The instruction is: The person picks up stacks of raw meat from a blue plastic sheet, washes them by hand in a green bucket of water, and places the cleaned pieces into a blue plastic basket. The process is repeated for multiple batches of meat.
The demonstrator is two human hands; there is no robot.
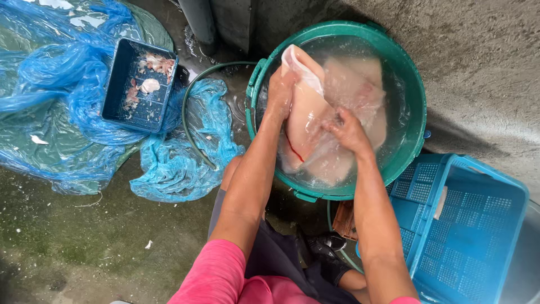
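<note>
A green round tub [413,90] full of water stands in front of me, with large pale pink pieces of raw meat in it. My left hand [279,93] grips the upper edge of one big pale slab of meat [308,115], lifting it partly out of the water. My right hand [347,130] presses on the same slab lower down, at the water's surface. More pale meat [360,84] lies submerged behind it.
A blue perforated crate [469,225] sits at the right, beside the tub. A small dark blue basket [121,87] with meat scraps rests on crumpled blue plastic sheeting [50,73] at the left. A green hose [188,112] curves over wet concrete floor.
</note>
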